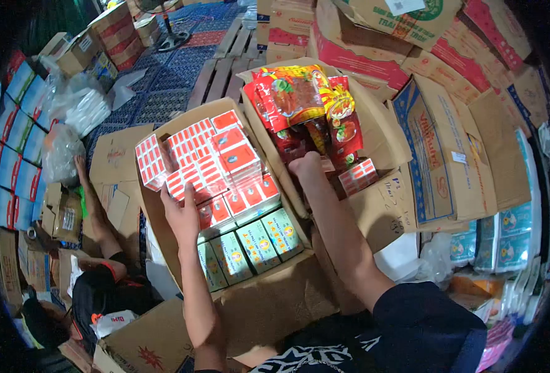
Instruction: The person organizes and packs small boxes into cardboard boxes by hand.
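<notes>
A person in a dark shirt is working bare-handed over two open cartons. Along the near edge of the left carton (269, 304), pale green boxes (256, 242) are standing in a row. Behind them, red-and-white packs (238, 158) are filling the middle and far corners, stacking up to the rim. The left hand (182, 217) is touching those packs by the left edge, its fingers spreading rather than pinching.

The right hand (306, 163) is reaching past the near-left edge of the right carton (384, 127), where its grip is disappearing from sight; whether it is holding anything cannot be told. Red food packets (306, 102) are bulging over the far edge, while a small red-and-white bundle (357, 177) is lying by the right edge.

Both cartons are already carrying goods, the left one appearing nearly full, yet flaps are hanging open and closing remains undone. Off to the left, a co-worker's arm (95, 202) is stretching out; farther back, stacked cartons (356, 56) are lining the space beside a wooden pallet (225, 78).
</notes>
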`<move>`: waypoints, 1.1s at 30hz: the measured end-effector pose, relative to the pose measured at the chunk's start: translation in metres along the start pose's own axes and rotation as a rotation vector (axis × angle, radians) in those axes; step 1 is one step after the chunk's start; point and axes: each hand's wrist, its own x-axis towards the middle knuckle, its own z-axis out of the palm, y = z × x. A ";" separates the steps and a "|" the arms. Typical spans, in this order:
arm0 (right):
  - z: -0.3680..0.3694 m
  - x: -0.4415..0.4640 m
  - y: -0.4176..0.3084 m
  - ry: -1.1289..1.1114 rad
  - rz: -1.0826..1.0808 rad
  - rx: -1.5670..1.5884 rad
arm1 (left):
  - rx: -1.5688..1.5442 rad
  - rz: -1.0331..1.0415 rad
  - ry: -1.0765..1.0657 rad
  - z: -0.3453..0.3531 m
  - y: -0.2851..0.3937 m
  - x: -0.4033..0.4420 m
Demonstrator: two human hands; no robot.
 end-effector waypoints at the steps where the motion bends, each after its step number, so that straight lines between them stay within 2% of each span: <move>1: 0.001 -0.002 0.002 0.006 0.001 -0.001 | 0.010 -0.010 -0.007 -0.001 0.000 -0.001; 6: -0.001 0.005 0.008 -0.008 -0.018 -0.018 | 0.007 -0.025 -0.019 0.001 0.000 0.003; 17: -0.017 0.051 0.011 -0.386 0.027 0.361 | 0.005 0.015 -0.004 0.001 -0.002 0.006; 21: -0.013 0.040 0.013 -0.369 0.068 0.379 | 0.011 0.012 -0.008 0.002 -0.002 0.004; 22: -0.025 0.071 0.012 -0.372 0.075 0.378 | 0.016 0.029 -0.003 0.002 -0.001 0.004; 25: -0.071 0.167 0.018 -1.083 -0.710 -0.836 | 0.028 0.044 0.004 0.001 0.002 0.005; 26: -0.053 0.131 0.022 -1.085 -0.710 -0.834 | 0.034 0.040 0.000 0.000 0.003 0.004; 29: 0.005 0.002 0.023 -0.442 -0.169 -0.571 | 0.039 0.045 -0.001 0.001 0.000 0.005; 30: -0.006 0.021 0.022 -0.446 -0.170 -0.569 | 0.038 0.050 0.001 0.002 -0.003 0.005; 32: -0.035 0.074 0.016 -0.415 0.068 -0.048 | 0.035 0.060 0.011 0.001 -0.003 0.006; 33: -0.051 0.085 0.013 -0.257 0.060 -0.032 | 0.034 0.051 0.001 0.000 -0.002 0.005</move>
